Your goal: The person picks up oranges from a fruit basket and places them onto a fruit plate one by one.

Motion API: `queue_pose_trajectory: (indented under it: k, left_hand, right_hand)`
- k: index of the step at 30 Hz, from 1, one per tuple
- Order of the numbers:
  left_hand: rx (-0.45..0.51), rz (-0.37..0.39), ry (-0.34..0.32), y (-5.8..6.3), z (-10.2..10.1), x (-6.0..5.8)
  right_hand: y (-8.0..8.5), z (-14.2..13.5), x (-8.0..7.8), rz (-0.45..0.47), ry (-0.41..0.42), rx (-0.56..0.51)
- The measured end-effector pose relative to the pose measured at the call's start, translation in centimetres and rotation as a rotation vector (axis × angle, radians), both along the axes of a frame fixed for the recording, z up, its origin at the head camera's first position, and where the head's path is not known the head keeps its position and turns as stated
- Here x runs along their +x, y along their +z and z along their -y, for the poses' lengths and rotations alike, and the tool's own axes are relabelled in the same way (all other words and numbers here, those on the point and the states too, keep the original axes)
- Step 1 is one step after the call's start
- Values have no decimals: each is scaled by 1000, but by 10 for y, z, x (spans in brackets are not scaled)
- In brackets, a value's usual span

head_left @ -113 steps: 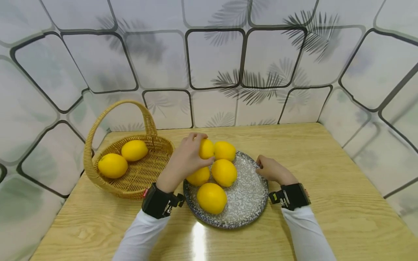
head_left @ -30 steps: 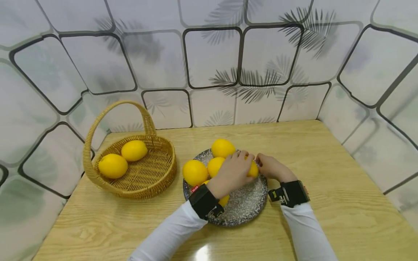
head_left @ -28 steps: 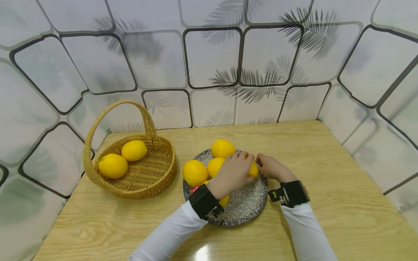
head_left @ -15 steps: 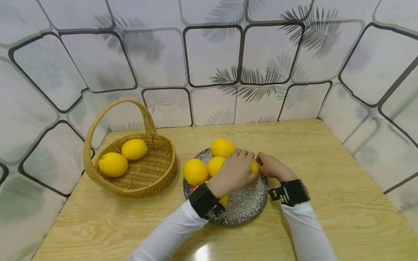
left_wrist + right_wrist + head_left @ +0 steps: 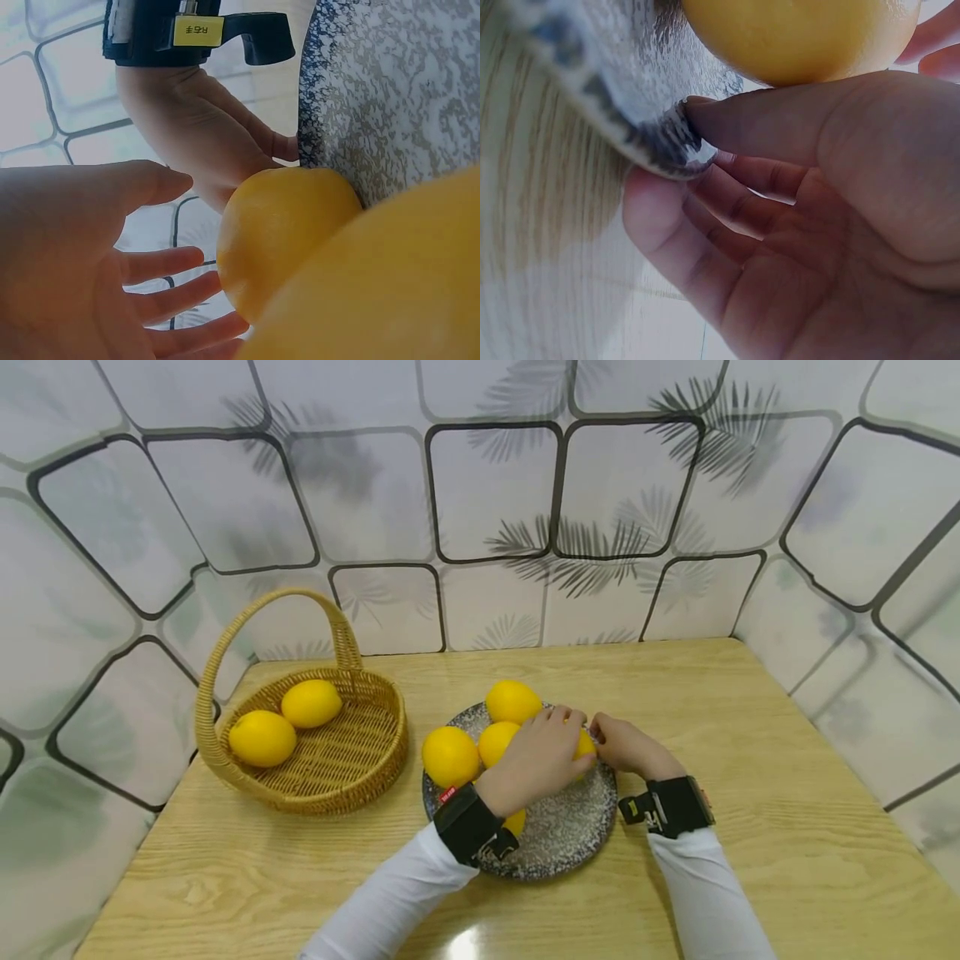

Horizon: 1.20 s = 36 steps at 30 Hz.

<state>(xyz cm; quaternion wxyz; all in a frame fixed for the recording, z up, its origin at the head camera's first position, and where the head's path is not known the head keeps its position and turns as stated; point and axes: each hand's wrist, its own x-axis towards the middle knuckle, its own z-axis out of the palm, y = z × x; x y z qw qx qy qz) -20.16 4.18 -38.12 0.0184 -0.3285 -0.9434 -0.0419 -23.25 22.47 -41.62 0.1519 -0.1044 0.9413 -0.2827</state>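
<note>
Over the right part of a speckled grey plate (image 5: pixel 564 831), my left hand (image 5: pixel 536 756) rests at a yellow lemon (image 5: pixel 585 744). The left wrist view shows its fingers fairly straight, fingertips right at the side of that lemon (image 5: pixel 281 225), with the thumb apart from it. My right hand (image 5: pixel 628 747) pinches the plate's right rim; in the right wrist view the thumb lies on top and a finger underneath. Other lemons on the plate are one at the back (image 5: pixel 513 702), one at the left (image 5: pixel 450 757) and one in the middle (image 5: pixel 497 742). My left wrist partly hides another near the front.
Left of the plate stands a wicker basket (image 5: pixel 397 752) with a tall handle, two lemons (image 5: pixel 262 738) inside it. Both rest on a light wooden table (image 5: pixel 787 827). Patterned panels (image 5: pixel 495 493) enclose its back and sides. Each wrist wears a black strapped camera (image 5: pixel 678 806).
Since the oldest frame, my left hand has carried a lemon from the plate's back left to its right side and loosened round it. Over the last second both hands stay put.
</note>
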Motion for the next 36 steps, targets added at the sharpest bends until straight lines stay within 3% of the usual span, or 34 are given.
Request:
queue_pose_trajectory:
  k: [10,23,30,36]
  left_hand:
    - [19,46,7,8,3,2]
    - [116,92,83,18,26,-1]
    - [188,113,105,24,50,-11]
    - [197,114,164,24,74,-24]
  right_hand:
    - [-1,-2,0,11,16,-16]
    - [-1,-1,-2,22,3,3]
    - [-2,-2,-3,30,-6,22]
    - [-4,-1,-3,36,-6,29]
